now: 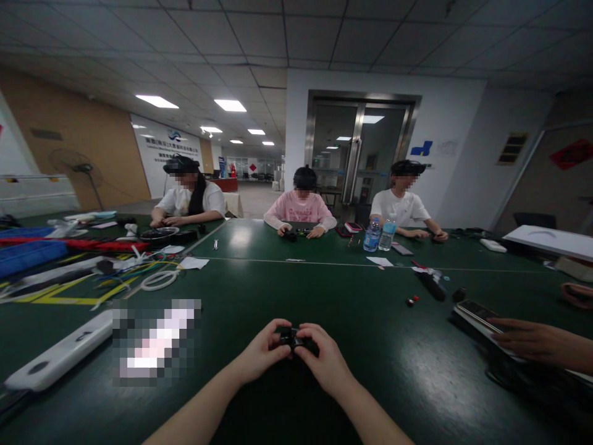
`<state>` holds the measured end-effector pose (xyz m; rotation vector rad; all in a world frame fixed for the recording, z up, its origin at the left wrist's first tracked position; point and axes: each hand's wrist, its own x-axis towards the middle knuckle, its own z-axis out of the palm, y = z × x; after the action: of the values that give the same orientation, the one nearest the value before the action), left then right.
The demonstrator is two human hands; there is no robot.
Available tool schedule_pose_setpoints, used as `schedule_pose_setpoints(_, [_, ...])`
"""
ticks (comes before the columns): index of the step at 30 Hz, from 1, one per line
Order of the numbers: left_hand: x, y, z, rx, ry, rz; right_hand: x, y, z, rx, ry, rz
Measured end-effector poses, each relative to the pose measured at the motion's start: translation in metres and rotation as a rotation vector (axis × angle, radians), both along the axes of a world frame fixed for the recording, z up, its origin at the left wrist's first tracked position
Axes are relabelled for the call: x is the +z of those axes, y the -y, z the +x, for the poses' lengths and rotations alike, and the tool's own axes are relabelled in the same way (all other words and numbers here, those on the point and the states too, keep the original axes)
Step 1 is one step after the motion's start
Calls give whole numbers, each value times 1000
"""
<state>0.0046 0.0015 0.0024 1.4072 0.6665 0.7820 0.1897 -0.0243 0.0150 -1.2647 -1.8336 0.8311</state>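
A small black object [291, 338] sits between my two hands, just above the dark green table [296, 290]. It looks like a compact part with a shiny face, but its kind is too small to make out. My left hand [263, 353] grips its left side, thumb below and fingers curled over the top. From the other side my right hand [324, 357] pinches it between thumb and fingers. Both sets of fingertips nearly meet, and they cover part of the object.
A white power strip [65, 349] and a blurred-out patch [160, 343] lie to the left. Coiled white cable [160, 280] is beyond them. Water bottles [372, 235] stand far right of centre. At right, another person's hand [540, 340] rests by a phone [477, 312]. Several people sit opposite.
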Motion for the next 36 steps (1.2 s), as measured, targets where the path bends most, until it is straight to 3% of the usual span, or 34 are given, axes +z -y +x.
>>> schedule_pose_setpoints(18, [0, -2, -2, -7, -24, 3, 0, -2, 0, -11, -29, 60])
schedule_pose_setpoints(36, [2, 0, -5, 32, -85, 30, -2, -11, 25, -234, -165, 154])
